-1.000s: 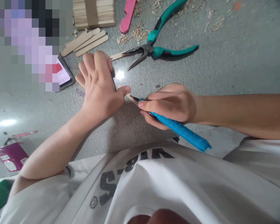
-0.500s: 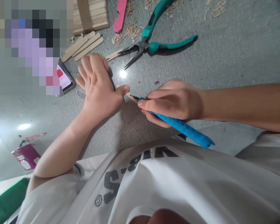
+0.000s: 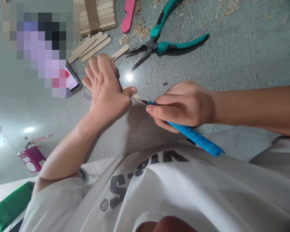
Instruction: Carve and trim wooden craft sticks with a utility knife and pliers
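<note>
My left hand (image 3: 103,83) rests on the grey tabletop, its thumb pressing down a narrow wooden craft stick (image 3: 137,97); its fingers are bent and partly apart. Part of the stick is hidden under that hand. My right hand (image 3: 183,104) is closed around a slim blue-handled tool (image 3: 198,138) with a dark pointed tip. That tip touches the stick near a small dark slot, just right of my left thumb. The tool's handle slants down toward my shirt. A second craft stick (image 3: 121,52) lies beyond my left fingers, close to the pliers' jaws.
Green-and-black needle-nose pliers (image 3: 148,48) lie spread beyond my hands. Farther back are wood shavings (image 3: 141,27), a pink piece (image 3: 128,19), several loose sticks (image 3: 94,48) and a banded wooden bundle (image 3: 105,16). A phone (image 3: 72,80) and a purple box (image 3: 32,159) lie to the left.
The whole view has shifted slightly, so things appear a little farther right. Both hands keep their hold, and the tool's tip stays at the stick.
</note>
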The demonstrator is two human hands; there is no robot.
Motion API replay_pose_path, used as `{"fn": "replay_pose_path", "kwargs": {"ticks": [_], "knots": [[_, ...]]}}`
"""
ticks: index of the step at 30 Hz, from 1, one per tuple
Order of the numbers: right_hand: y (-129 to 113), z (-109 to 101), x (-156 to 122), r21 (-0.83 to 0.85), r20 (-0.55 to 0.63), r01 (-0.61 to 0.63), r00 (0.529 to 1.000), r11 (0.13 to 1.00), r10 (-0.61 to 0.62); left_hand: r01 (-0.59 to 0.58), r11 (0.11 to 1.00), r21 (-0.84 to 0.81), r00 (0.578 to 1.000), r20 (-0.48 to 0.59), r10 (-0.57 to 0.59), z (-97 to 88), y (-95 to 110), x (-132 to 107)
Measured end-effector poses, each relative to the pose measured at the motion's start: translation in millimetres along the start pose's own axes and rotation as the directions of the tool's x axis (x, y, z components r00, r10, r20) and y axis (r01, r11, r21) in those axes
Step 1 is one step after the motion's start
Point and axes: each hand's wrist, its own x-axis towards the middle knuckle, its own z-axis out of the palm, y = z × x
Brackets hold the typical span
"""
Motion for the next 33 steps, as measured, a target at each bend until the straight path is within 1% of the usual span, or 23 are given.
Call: {"fn": "replay_pose_path", "kwargs": {"ticks": [2, 6, 8, 11, 14, 16, 17, 18, 19, 20, 21, 22, 26, 29, 30, 31, 33], "knots": [[-0.6, 0.8, -0.2, -0.002, -0.008, 0.011, 1.0, 1.0, -0.011, -0.002, 1.0, -0.001, 1.0, -0.002, 0.002, 0.0, 0.9, -0.7], [-0.5, -1.4, 1.5, -0.103, 0.027, 0.035, 0.999, 0.994, -0.032, 0.004, 1.0, 0.014, 1.0, -0.024, -0.004, -0.4, 4.4, -4.0], [1.2, -4.8, 4.1, -0.133, 0.034, 0.074, 0.997, 0.988, -0.07, 0.003, 1.0, 0.012, 1.0, -0.022, -0.003, -1.2, 6.4, -6.1], [4.3, -11.7, 9.5, -0.131, 0.049, 0.127, 0.991, 0.983, -0.121, 0.005, 1.0, 0.012, 1.0, -0.022, -0.005, -2.3, 7.7, -8.2], [4.6, -21.4, 15.0, -0.108, -0.012, 0.172, 0.985, 0.979, -0.175, 0.007, 1.0, 0.005, 0.999, -0.032, -0.007, -3.0, 6.8, -7.4], [3.5, -29.0, 17.8, -0.065, -0.065, 0.251, 0.965, 0.966, -0.255, 0.015, 1.0, -0.012, 0.999, -0.032, -0.015, -3.5, 5.9, -5.8], [3.2, -32.1, 18.8, -0.021, -0.087, 0.323, 0.942, 0.946, -0.324, 0.021, 1.0, -0.022, 0.999, -0.026, -0.022, -3.9, 5.6, -4.9], [3.2, -34.1, 19.3, 0.011, -0.102, 0.351, 0.932, 0.936, -0.348, 0.029, 0.999, -0.032, 0.999, -0.014, -0.03, -4.4, 5.5, -4.2], [3.7, -34.7, 19.4, 0.007, -0.065, 0.294, 0.954, 0.956, -0.293, 0.037, 0.999, -0.04, 0.999, 0.0, -0.037, -4.9, 5.6, -3.7], [4.7, -33.8, 18.9, -0.025, -0.07, 0.235, 0.969, 0.972, -0.236, 0.043, 0.998, -0.046, 0.999, 0.012, -0.042, -5.4, 5.8, -3.5], [5.9, -31.5, 18.0, -0.058, -0.071, 0.202, 0.976, 0.978, -0.206, 0.046, 0.998, -0.049, 0.999, 0.018, -0.046, -5.8, 6.1, -3.6], [7.1, -28.4, 16.6, -0.078, -0.027, 0.182, 0.982, 0.98, -0.185, 0.048, 0.998, -0.05, 0.999, 0.02, -0.047, -6.3, 6.4, -3.9], [4.9, -16.9, 9.7, -0.131, 0.085, 0.185, 0.981, 0.974, -0.175, 0.034, 0.998, -0.044, 0.999, 0.003, -0.034, -7.3, 8.0, -6.0], [-2.7, -15.1, 6.3, -0.179, 0.166, 0.093, 0.984, 0.979, -0.063, 0.045, 0.999, -0.02, 0.999, 0.009, -0.045, -7.7, 10.6, -7.1], [-4.8, -15.0, 5.7, -0.195, 0.182, 0.066, 0.983, 0.979, -0.03, 0.048, 0.999, -0.011, 0.999, 0.007, -0.048, -7.7, 11.6, -7.3], [-6.2, -14.8, 5.3, -0.199, 0.181, 0.067, 0.983, 0.978, -0.03, 0.047, 0.999, -0.001, 0.999, 0.005, -0.047, -7.6, 12.6, -7.5], [-7.5, -13.8, 4.8, -0.194, 0.151, 0.096, 0.986, 0.976, -0.067, 0.035, 0.999, 0.022, 0.999, -0.011, -0.034, -7.2, 14.1, -7.9]]}}
